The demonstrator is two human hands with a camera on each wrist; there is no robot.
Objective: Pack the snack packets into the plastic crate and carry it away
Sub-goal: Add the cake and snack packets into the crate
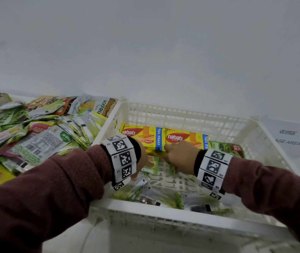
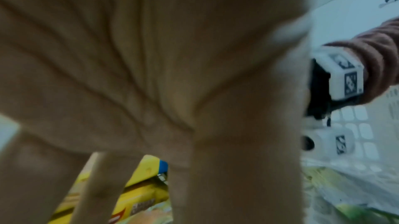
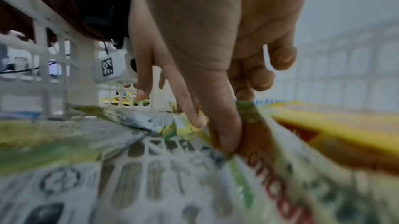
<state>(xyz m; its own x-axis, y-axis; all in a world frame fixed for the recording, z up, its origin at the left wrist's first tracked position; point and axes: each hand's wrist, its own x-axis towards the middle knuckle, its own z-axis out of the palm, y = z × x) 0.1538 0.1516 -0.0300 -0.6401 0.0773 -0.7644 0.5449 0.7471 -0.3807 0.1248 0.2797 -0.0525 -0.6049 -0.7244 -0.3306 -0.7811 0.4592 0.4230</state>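
Both arms wear ribbed sleeves of dark maroon knit, the left sleeve point(image 1: 41, 181) and the right sleeve point(image 1: 277, 190) alike. Each wrist carries a white band of blocky segments printed with black square code markers, the left band point(image 1: 122, 157) and the right band point(image 1: 213, 168), over a black strap. A thin black cable point(image 3: 105, 46) hangs from the left unit.

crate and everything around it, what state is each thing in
plastic crate: upright, partly filled
nabati wafer packs: two, flat against the far wall
green packets: loose on the crate floor
packet pile: unpacked, left of the crate
left hand: fingers spread
right hand: pinching a packet
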